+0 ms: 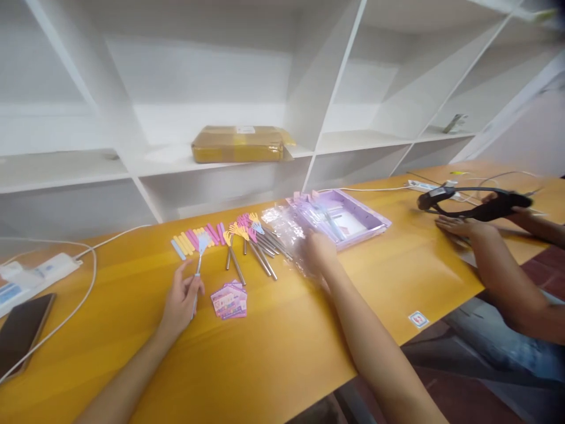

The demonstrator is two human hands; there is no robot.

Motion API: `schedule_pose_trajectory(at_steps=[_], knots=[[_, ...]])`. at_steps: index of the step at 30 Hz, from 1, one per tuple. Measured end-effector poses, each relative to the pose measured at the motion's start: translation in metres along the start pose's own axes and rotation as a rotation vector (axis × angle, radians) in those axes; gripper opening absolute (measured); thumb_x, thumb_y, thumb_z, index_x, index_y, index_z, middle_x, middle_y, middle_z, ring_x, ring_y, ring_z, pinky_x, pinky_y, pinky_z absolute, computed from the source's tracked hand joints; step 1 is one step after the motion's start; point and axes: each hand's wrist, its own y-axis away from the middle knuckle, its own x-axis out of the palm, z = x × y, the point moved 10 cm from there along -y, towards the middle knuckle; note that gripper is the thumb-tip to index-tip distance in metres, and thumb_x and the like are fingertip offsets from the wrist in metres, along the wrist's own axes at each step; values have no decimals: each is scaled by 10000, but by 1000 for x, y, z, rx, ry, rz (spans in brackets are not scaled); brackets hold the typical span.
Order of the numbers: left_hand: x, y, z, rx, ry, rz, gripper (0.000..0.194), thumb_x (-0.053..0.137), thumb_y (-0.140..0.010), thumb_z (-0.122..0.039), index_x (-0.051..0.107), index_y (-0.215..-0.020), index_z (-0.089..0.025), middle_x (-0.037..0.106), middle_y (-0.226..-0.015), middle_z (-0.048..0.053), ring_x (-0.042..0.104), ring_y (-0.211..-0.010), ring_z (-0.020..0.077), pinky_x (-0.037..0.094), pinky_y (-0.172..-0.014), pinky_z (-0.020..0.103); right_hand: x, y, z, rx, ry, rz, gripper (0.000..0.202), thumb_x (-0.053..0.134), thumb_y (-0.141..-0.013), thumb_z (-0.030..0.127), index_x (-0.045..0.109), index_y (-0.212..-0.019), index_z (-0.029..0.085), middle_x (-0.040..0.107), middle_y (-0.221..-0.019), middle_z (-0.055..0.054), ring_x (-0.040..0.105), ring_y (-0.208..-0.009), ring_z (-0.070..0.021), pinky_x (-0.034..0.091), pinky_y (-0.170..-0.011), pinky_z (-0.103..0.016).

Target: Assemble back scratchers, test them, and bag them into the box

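My left hand (183, 294) is closed around the light blue handle of a back scratcher (198, 268), its pale blue claw head pointing away from me. Beyond that head lies a row of yellow, pink, purple and blue handle sleeves (188, 240). Several metal rods with coloured claw heads (260, 250) lie in a loose bunch to the right. A small stack of pink-purple cards (229, 300) rests between my hands. My right hand (316, 253), smeared by motion, is at the clear plastic bags (285, 229) beside a purple tray (364, 218); its fingers are hidden.
At the right, another person's hands are at a black headband-like device (474, 203). A phone (26, 330), a power strip (39, 277) and a white cable lie at the left. A taped cardboard box (238, 144) sits on the white shelf (168, 165) behind the table.
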Motion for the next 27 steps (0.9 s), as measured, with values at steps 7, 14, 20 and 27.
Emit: schedule_pose_trajectory(at_steps=[7,14,20,27], knots=[[5,2,-7,37,-24,53,726,505,-1039,-507,233,-1680,-302,677,-832,-35,434,-385,76,418,-359,200,-2,3,1,16,-12,-41,271,521,-965,193,757,-1047,90,721,-991,-181,680,-908,-230,434,-753,-296],[7,2,1,68,-71,96,583,440,-1057,-486,471,-1597,-267,687,-872,-9,468,-400,73,431,-430,229,-36,11,0,38,-109,-261,263,501,-999,298,701,-1062,138,690,-1114,-150,636,-972,-237,417,-775,-315],[12,-1,3,96,-7,144,403,442,-1044,-441,722,-1221,-211,623,-830,-9,473,-455,64,445,-521,232,-54,16,-6,46,-248,-420,290,462,-1036,358,657,-1108,156,700,-1072,-138,623,-948,-242,395,-783,-321],[14,-8,9,33,179,132,336,459,-1022,-475,643,-1060,-197,496,-742,-54,363,-398,44,274,-414,207,-83,22,-26,53,-440,-615,282,416,-1076,388,599,-1150,187,736,-929,-65,670,-828,-195,425,-761,-285]])
